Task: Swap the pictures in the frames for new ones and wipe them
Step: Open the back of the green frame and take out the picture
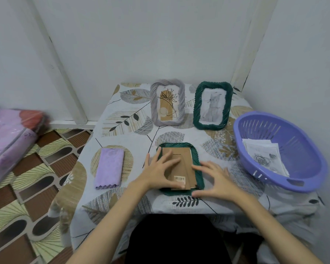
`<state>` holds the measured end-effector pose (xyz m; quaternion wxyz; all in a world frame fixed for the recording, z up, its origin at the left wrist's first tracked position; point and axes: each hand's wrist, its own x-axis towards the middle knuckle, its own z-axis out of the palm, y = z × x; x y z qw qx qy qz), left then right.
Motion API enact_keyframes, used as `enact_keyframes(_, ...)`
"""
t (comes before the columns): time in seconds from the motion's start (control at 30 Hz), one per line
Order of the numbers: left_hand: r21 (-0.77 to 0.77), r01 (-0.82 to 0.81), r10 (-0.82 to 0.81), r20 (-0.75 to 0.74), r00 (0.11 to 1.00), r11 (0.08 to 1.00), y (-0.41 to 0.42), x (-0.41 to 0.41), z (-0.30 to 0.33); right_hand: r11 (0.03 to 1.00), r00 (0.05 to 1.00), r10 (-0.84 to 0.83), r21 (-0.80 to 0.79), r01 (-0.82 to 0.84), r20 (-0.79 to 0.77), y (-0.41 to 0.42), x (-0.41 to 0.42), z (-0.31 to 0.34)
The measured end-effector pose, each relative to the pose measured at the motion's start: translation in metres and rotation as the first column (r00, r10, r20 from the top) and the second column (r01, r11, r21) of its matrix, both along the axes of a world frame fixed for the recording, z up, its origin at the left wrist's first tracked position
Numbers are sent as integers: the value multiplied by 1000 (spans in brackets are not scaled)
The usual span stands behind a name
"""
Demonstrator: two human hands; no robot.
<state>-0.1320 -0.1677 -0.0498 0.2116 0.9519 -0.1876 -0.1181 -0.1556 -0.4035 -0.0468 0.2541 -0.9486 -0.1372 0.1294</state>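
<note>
Both bare forearms reach in from the near edge of the counter (122, 134), which is draped in a leaf-print cloth. Left hand (161, 173) lies spread on the brown cardboard backing (181, 162) of a dark green frame (198, 180) lying face down in front of the person — fingers fanned, thumb down by the barcode sticker (179, 179). Right hand (215, 181) is spread too, fingers curled at the frame's right rim and near corner, gripping nothing that I can make out.

Further back, two frames stand upright near the wall: a grey frame (167, 121) holding a plant sketch, and just to its right a second green frame (197, 107) holding a pencil drawing of an animal. A folded lilac cloth (108, 167) lies on the counter well to the left of the hands. On the right sits a purple basket (303, 180) with loose printed pictures (265, 155) inside — one shows roses.
</note>
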Motion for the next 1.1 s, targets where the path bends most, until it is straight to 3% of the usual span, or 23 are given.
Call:
enact_keyframes(0.1,3,-28,28,-16,999,1000,-2,-1,-1,1000,1000,17,-3,-17,4,5,-3,-4)
enact_keyframes(0.23,1,-99,99,80,992,995,-3,10,2,991,993,-97,100,90,68,15,8,-2)
enact_keyframes(0.37,-71,-85,87,21,996,994,4,2,-5,977,976,-166,157,144,139,19,7,-10)
enact_keyframes(0.53,-84,-105,115,124,986,991,4,-5,-18,944,954,-247,263,197,169,25,3,-15)
enact_keyframes(1.1,-91,-124,136,150,979,988,3,-3,-21,925,944,-279,311,216,174,31,3,-16)
